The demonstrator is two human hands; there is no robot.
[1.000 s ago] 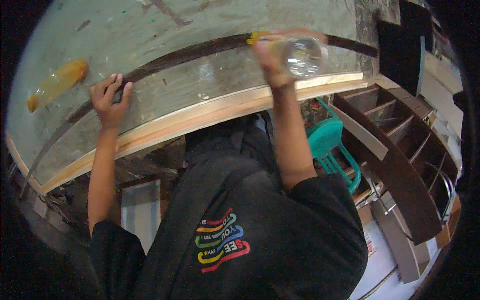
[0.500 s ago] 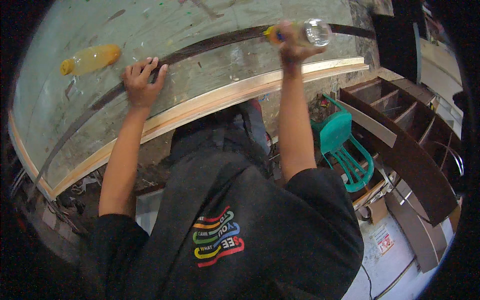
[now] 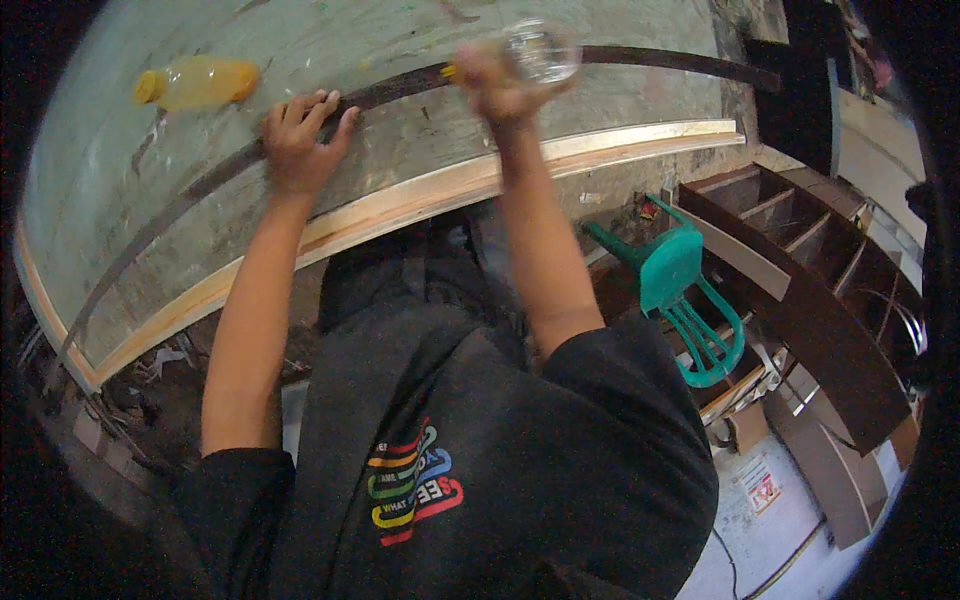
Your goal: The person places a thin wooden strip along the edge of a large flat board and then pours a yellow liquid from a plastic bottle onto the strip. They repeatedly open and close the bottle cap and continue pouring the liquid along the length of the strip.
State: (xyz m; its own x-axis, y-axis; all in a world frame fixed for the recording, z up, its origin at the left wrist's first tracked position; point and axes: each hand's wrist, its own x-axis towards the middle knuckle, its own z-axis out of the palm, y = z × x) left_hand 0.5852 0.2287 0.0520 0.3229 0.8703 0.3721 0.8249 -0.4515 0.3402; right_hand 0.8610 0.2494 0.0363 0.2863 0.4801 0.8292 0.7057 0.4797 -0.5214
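A long dark strip [image 3: 400, 88] is lying across the table [image 3: 600, 100], curving in this wide view from the lower left up to the far right, where its end comes near a black area. On this strip the person's left hand [image 3: 303, 145] is resting, fingers slightly bent and a little spread, thumb apart from them; it presses or rests from above and does not close around anything. To its right, the right hand [image 3: 500, 90] is clamped on a clear bottle [image 3: 541, 50], which is tipped over, with the round transparent bottom turned to the right and a yellow tip on the left, just over the strip. This hand is blurred, so I cannot tell whether the tip touches the strip. The two hands are well apart. Beyond the left hand, a yellowish bottle [image 3: 196, 82] with a yellow cap lies on its side upon the greenish-grey, stained surface. Along the near side of the table runs a pale wooden edging [image 3: 640, 140]. The person, in a black T-shirt [image 3: 560, 470] with a colourful print, stands close against it. On the right I see a green plastic chair [image 3: 672, 268], and beside it a dark brown shelf unit [image 3: 850, 370] with several compartments.
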